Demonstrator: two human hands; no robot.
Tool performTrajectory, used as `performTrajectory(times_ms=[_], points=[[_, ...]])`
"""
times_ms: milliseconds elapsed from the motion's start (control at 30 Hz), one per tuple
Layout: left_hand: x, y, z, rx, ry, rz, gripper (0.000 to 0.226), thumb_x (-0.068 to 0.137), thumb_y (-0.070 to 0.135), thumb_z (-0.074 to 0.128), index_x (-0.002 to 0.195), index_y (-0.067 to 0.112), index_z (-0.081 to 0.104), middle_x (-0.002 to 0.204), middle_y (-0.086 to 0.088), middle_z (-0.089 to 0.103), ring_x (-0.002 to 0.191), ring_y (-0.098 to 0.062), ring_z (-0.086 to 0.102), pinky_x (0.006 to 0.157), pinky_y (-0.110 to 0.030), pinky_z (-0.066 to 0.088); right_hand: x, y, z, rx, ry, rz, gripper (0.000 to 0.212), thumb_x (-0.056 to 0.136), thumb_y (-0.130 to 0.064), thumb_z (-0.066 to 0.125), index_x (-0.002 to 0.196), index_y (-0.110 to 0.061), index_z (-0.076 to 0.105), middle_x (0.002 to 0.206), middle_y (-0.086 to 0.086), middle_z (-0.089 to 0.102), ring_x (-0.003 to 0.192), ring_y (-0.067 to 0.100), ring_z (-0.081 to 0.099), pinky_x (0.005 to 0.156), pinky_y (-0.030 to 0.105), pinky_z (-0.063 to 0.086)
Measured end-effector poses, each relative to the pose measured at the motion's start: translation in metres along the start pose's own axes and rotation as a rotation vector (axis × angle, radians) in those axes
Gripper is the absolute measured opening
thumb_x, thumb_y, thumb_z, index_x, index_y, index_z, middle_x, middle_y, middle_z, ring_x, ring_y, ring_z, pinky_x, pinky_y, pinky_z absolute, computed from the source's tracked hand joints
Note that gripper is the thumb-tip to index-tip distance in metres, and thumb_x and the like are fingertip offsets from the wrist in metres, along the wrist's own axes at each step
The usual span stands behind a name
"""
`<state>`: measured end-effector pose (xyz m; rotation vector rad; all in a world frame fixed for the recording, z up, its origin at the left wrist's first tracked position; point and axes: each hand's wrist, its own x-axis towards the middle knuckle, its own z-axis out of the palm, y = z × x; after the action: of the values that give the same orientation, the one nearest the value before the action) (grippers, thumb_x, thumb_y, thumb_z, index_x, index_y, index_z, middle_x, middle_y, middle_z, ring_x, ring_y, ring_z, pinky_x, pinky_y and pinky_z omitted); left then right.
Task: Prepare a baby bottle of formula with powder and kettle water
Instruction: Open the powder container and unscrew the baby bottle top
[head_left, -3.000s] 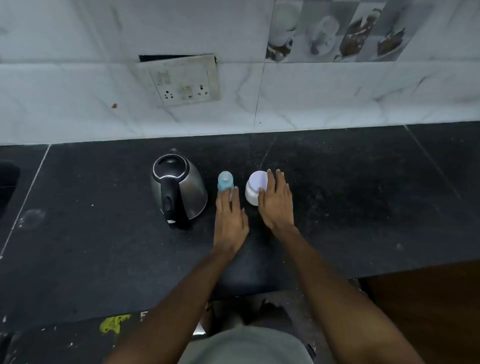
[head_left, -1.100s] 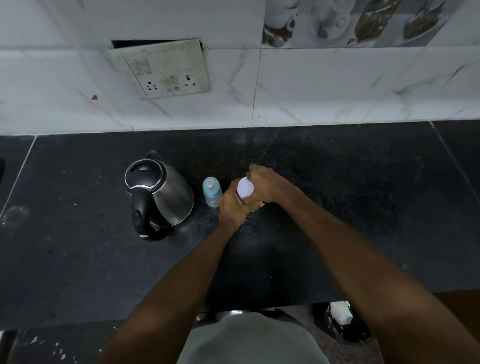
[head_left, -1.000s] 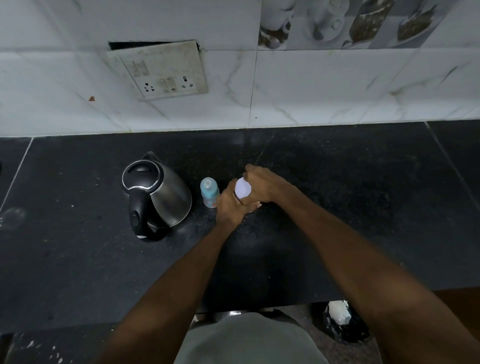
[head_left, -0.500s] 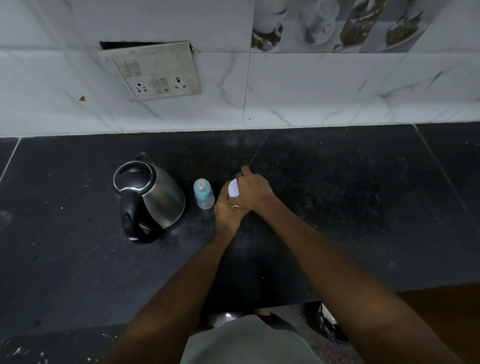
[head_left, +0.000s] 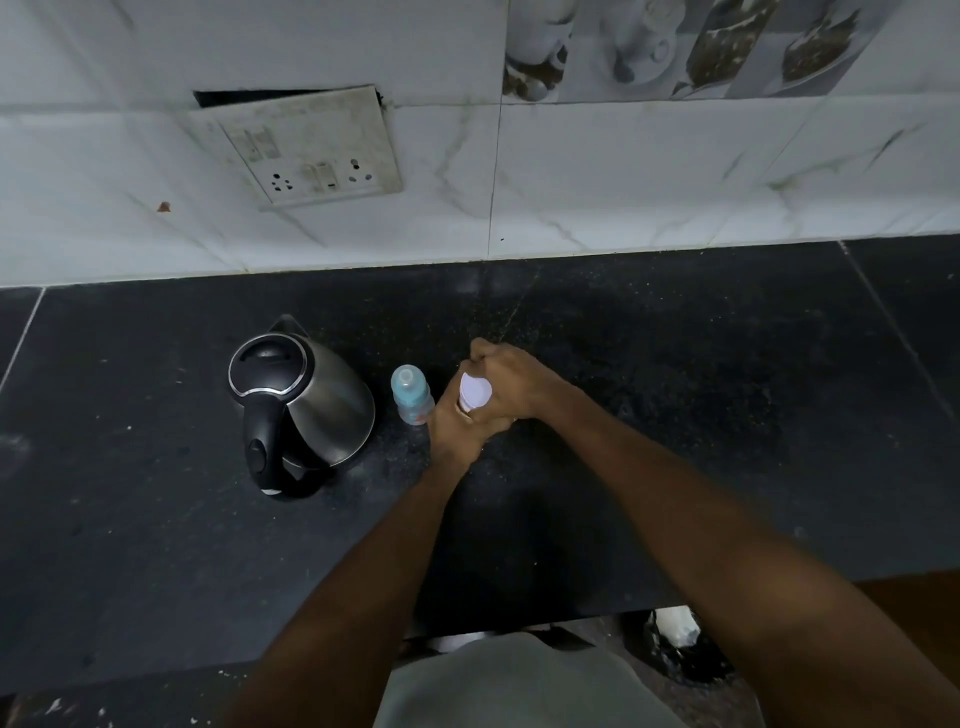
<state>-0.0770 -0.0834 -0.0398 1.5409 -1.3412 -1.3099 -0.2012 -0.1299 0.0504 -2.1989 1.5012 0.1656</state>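
White-lidded powder jar sits wrapped in both hands — left hand curled around its body, right hand clamped over the lid — above the desk

A grimy switch-and-socket plate hangs loose on the white marble-tiled wall above a black countertop.

A steel kettle and a baby bottle stand close together on the black counter, crowding the left. Right of the hands the counter lies open to the tiled wall.
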Motion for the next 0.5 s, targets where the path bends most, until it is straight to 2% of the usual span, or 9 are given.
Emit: performTrajectory(times_ms=[100,167,233,300,367,433,500], points=[[0.002,-0.003,0.0,0.027,-0.004,0.008,0.085,0.066,0.02,0.099,0.139,0.018,0.058,0.127,0.005,0.069,0.117,-0.011,0.065,0.102,-0.026,0.051,0.005,0.006,-0.006,0.008,-0.069,-0.068,0.056,0.083,-0.039,0.083,0.128,-0.009,0.067,0.126,0.009,0.053,0.105,0.029,0.06,0.089,0.039,0.051],[0.002,-0.003,0.001,0.067,-0.002,0.005,0.081,0.068,0.025,0.098,0.138,0.019,0.058,0.129,0.002,0.069,0.119,-0.013,0.064,0.104,-0.03,0.051,0.008,0.009,-0.005,-0.039,-0.115,-0.125,0.056,0.086,-0.038,0.079,0.136,-0.017,0.065,0.133,0.008,0.053,0.111,0.034,0.057,0.1,0.046,0.047],[0.002,-0.004,0.004,0.128,-0.03,-0.017,0.069,0.08,0.017,0.091,0.14,0.012,0.058,0.135,-0.008,0.067,0.128,-0.021,0.062,0.113,-0.039,0.048,0.009,0.014,-0.005,-0.07,-0.189,-0.157,0.064,0.088,-0.032,0.077,0.148,-0.032,0.055,0.147,0.004,0.047,0.122,0.036,0.05,0.111,0.051,0.037],[0.001,-0.006,0.005,0.125,-0.03,-0.038,0.063,0.084,0.013,0.088,0.14,0.007,0.059,0.138,-0.012,0.066,0.131,-0.023,0.06,0.116,-0.042,0.046,0.008,0.014,-0.01,-0.071,-0.255,-0.12,0.078,0.089,-0.027,0.076,0.156,-0.043,0.04,0.16,0.0,0.036,0.13,0.036,0.04,0.114,0.052,0.034],[0.002,-0.008,0.002,0.072,-0.009,-0.012,0.082,0.071,0.034,0.096,0.142,0.015,0.059,0.138,0.0,0.067,0.129,-0.012,0.062,0.113,-0.035,0.049,0.007,0.011,-0.013,0.008,-0.215,-0.071,0.086,0.088,-0.031,0.078,0.16,-0.042,0.032,0.164,0.004,0.031,0.136,0.038,0.038,0.115,0.054,0.035],[0.001,-0.009,0.001,0.047,-0.015,0.016,0.099,0.059,0.055,0.094,0.144,0.021,0.055,0.138,0.005,0.067,0.128,-0.01,0.062,0.112,-0.036,0.05,0.004,0.002,-0.016,0.084,-0.077,0.032,0.081,0.092,-0.042,0.074,0.162,-0.034,0.032,0.161,0.01,0.036,0.14,0.04,0.042,0.113,0.056,0.04],[-0.003,-0.006,0.0,0.005,-0.023,0.032,0.103,0.055,0.059,0.092,0.143,0.019,0.054,0.137,0.003,0.067,0.126,-0.012,0.063,0.111,-0.032,0.05,0.001,-0.01,-0.019,-0.007,0.013,0.177,0.072,0.098,-0.05,0.063,0.16,-0.026,0.036,0.155,0.013,0.041,0.138,0.04,0.048,0.107,0.054,0.047]])
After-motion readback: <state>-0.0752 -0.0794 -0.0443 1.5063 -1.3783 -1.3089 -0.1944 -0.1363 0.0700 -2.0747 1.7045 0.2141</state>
